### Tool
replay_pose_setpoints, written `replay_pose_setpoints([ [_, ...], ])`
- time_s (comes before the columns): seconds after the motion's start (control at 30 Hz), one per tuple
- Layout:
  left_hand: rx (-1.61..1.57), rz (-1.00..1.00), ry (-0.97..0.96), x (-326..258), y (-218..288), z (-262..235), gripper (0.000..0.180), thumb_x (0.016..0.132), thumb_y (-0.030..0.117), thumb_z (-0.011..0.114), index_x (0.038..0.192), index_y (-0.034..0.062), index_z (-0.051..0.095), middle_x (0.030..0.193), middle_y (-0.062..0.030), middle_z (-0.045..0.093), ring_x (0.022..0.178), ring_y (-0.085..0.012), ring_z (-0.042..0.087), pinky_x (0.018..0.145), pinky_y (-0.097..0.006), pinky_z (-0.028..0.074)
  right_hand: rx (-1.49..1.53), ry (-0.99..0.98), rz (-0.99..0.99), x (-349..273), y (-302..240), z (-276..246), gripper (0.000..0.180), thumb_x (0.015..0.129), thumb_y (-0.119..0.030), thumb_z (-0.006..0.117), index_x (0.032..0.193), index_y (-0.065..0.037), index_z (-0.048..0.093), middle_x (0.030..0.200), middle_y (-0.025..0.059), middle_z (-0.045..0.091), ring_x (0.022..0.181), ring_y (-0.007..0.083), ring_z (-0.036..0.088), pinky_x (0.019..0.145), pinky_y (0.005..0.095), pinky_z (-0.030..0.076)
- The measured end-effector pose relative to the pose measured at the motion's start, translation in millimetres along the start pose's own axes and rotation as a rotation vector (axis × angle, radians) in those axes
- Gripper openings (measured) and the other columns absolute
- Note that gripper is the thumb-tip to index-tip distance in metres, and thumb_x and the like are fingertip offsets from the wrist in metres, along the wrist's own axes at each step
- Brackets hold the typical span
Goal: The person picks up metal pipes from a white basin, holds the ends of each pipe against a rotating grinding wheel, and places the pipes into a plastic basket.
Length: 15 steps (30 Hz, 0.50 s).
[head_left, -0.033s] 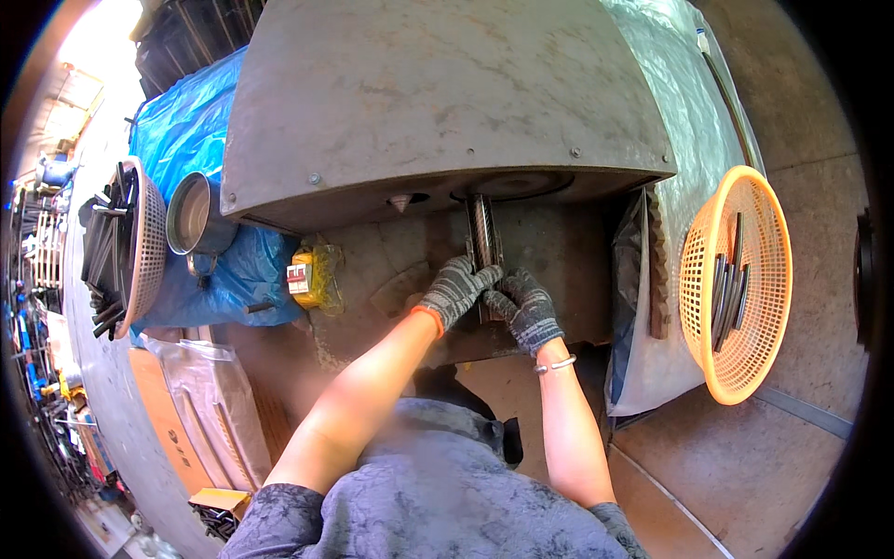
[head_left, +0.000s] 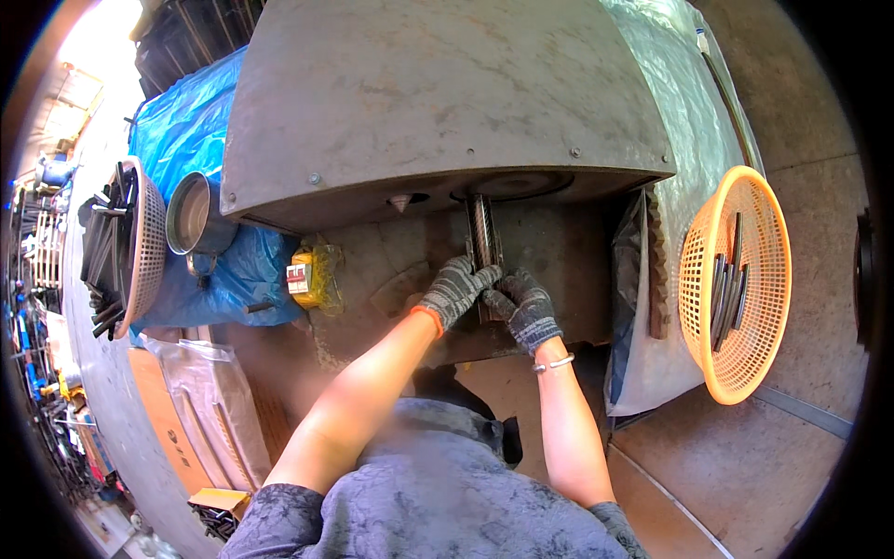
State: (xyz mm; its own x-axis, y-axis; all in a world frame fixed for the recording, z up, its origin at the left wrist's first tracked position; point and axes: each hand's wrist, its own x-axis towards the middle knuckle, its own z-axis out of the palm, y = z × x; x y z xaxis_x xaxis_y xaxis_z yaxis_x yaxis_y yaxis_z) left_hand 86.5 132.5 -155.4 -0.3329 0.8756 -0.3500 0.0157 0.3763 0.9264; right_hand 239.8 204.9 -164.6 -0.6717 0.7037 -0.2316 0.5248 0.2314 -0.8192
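Note:
Both my hands wear grey knitted gloves and meet in front of a large grey metal machine housing (head_left: 447, 102). A shiny, dark metal shaft-like part (head_left: 480, 228) runs out from beneath the housing's front edge toward me. At its near end, my left hand (head_left: 458, 291), with an orange cuff, closes its thumb and fingers from the left side. My right hand (head_left: 525, 309) is pinched close by on the right, its fingertips almost touching the left thumb. Whatever small piece sits between the fingers is hidden. A pointed metal cone (head_left: 399, 202) sticks out of the housing further left.
An orange basket (head_left: 780, 270) with several dark tubes stands at right. At left are a pale basket (head_left: 147, 256) heaped with black tubes, a metal mug (head_left: 191, 219), and a yellow-bodied switch box (head_left: 318, 278). A wavy-edged strip (head_left: 658, 270) stands right of my hands.

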Motion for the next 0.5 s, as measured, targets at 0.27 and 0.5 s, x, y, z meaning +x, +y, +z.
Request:
replay_pose_setpoints([
  [0.27, 0.107, -0.020, 0.006, 4.6, -14.0, 3.8, 0.044, 0.087, 0.040, 0.065, 0.106, -0.0002, 0.064, 0.082, -0.0175, 0.060, 0.079, -0.0329, 0.058, 0.071, -0.041, 0.046, -0.101, 0.029, 0.023, -0.9, -14.8, 0.3, 0.025, 0.078, -0.020, 0.076, 0.090, 0.000, 0.065, 0.087, 0.0121, 0.064, 0.076, 0.0230, 0.061, 0.070, 0.0355, 0.049],
  [0.5, 0.047, -0.165, 0.049, -0.7, 17.7, 1.5, 0.052, 0.083, 0.043, 0.070, 0.096, -0.0068, 0.062, 0.076, -0.0165, 0.060, 0.072, -0.0310, 0.058, 0.067, -0.039, 0.047, -0.120, 0.038, 0.132, -0.7, -8.7, 4.2, 0.047, 0.075, -0.041, 0.075, 0.097, 0.000, 0.070, 0.103, 0.0208, 0.065, 0.094, 0.0375, 0.062, 0.083, 0.0424, 0.050],
])
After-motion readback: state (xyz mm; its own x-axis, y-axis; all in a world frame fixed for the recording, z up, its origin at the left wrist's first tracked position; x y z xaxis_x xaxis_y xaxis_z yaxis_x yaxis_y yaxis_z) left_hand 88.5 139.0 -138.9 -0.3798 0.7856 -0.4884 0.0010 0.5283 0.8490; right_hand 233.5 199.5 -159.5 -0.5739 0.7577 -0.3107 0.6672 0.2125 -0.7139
